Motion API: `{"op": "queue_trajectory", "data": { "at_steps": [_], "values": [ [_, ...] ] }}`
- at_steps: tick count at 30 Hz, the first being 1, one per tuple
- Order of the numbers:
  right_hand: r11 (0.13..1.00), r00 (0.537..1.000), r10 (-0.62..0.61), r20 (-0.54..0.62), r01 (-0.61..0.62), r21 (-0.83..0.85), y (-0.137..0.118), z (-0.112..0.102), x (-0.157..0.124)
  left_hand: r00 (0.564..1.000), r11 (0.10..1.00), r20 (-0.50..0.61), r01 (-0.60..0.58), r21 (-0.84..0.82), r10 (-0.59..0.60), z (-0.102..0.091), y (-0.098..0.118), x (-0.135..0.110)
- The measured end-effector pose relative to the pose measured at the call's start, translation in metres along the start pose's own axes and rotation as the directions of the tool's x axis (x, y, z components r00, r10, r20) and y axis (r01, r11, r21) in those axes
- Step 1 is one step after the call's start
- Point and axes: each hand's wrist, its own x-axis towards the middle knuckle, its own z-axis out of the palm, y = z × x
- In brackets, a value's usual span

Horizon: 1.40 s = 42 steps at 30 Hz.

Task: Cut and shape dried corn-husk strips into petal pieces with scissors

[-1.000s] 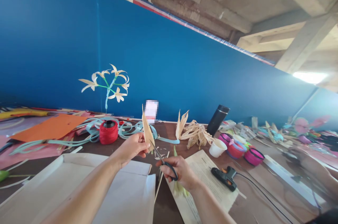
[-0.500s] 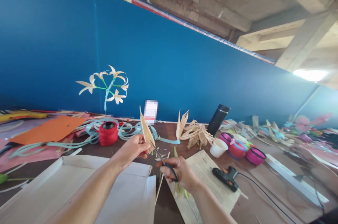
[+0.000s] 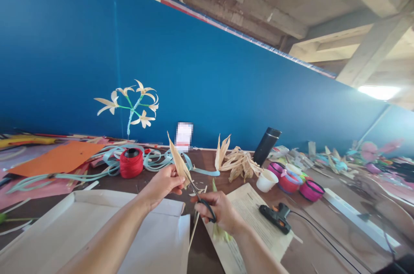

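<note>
Pinched in my left hand [image 3: 168, 182] is a pale, dried corn husk [image 3: 177, 157], its pointed tip upward. My right hand [image 3: 217, 210] grips dark-handled scissors [image 3: 207, 209], with the blades reaching up to the husk's lower right edge. Whether the blades are fully closed on it is hard to see. Below my right hand, a greenish piece of husk [image 3: 222, 234] lies on a printed sheet [image 3: 247, 203]. Small pale scraps [image 3: 194, 192] lie on the table beyond my hands. More dried husks [image 3: 242, 164] are heaped farther back.
An open white box [image 3: 155, 231] lies front left. A red spool [image 3: 131, 166] and light-blue strips stand behind it. A black glue gun [image 3: 276, 216] rests right on the sheet, its cord trailing. A white cup [image 3: 267, 180], black bottle [image 3: 267, 145] and husk flower [image 3: 132, 110] are at the back.
The husk in my left hand has tilted slightly left at its tip. The scissor blades look closer together along its edge. Both hands stay nearly in place.
</note>
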Motion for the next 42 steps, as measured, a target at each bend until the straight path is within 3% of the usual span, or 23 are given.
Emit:
{"op": "queue_trajectory", "data": {
  "at_steps": [42],
  "values": [
    [0.999,0.998,-0.015,-0.064,0.012,-0.043,-0.003,0.003,-0.001,1.0,0.998,0.012,0.002,-0.063,-0.001,0.005,0.0,-0.003]
  ]
}}
